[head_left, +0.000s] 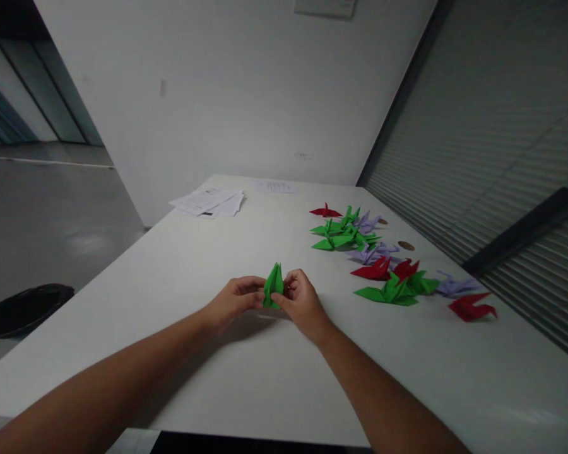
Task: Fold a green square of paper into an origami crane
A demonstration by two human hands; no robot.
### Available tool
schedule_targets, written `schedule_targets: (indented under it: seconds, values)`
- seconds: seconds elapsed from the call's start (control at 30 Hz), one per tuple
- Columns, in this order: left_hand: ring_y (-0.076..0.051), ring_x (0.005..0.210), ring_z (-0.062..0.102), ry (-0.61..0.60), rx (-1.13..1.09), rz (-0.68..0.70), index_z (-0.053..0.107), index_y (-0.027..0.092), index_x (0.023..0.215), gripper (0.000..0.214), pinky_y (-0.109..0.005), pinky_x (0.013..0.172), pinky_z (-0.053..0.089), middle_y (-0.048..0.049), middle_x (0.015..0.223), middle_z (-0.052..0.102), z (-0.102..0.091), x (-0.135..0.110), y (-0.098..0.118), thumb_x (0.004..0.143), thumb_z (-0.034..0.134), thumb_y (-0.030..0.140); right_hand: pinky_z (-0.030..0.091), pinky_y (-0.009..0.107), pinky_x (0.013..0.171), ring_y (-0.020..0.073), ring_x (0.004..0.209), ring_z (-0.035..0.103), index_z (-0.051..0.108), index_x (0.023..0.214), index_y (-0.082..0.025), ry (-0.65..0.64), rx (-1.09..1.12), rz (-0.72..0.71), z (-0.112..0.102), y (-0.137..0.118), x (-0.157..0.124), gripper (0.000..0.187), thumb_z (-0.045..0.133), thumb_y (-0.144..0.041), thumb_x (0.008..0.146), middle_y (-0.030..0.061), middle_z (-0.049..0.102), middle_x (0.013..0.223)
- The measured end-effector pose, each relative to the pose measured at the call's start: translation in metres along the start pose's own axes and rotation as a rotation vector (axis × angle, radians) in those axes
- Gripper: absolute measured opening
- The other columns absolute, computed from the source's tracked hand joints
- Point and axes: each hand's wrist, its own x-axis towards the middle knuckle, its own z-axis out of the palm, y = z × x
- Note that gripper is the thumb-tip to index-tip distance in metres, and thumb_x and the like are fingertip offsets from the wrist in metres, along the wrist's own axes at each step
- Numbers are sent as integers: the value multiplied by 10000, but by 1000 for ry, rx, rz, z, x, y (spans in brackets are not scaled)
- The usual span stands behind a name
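A green folded paper piece [273,287], narrow and pointed at the top, is held upright just above the white table [170,366]. My left hand [234,301] pinches its left edge between thumb and fingers. From the other side my right hand [303,301] grips it, the thumb pressed on its lower front and the fingers curled behind. To the right lie several finished paper cranes: green ones [341,238], purple ones [370,253] and red ones [472,307]. My right hand is nearer to them than my left.
Printed sheets [208,202] lie at the table's far left, and another sheet [275,186] is by the wall [246,94]. Window blinds [483,126] run along the right edge. A black-lined bin [26,309] stands on the floor at left.
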Motion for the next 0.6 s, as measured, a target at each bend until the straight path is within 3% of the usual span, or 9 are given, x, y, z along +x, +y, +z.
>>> schedule_targets:
  seconds: [0.1,0.3,0.6]
  values:
    - [-205,916,719,-49,25,24,765,168,1048,371,-336,875,522,-93,1023,783,1,2,-1,713,911,229,453,222,532,124,623,585,419,946,-259,1,27,35,1,-5,0,454,810,-320,724,-63,586,787]
    - [-158,746,684,70,114,48,734,147,941,318,-295,738,505,-42,839,746,-4,7,-8,694,916,230,459,239,506,128,609,571,533,896,-220,-84,-13,100,1,-8,-2,391,829,-424,741,-29,619,773]
    - [-130,623,626,140,101,30,715,143,874,367,-268,645,476,-6,699,696,-4,8,-4,649,947,317,404,235,498,105,571,524,618,846,-187,-133,-12,148,1,-7,0,323,842,-373,707,-26,618,730]
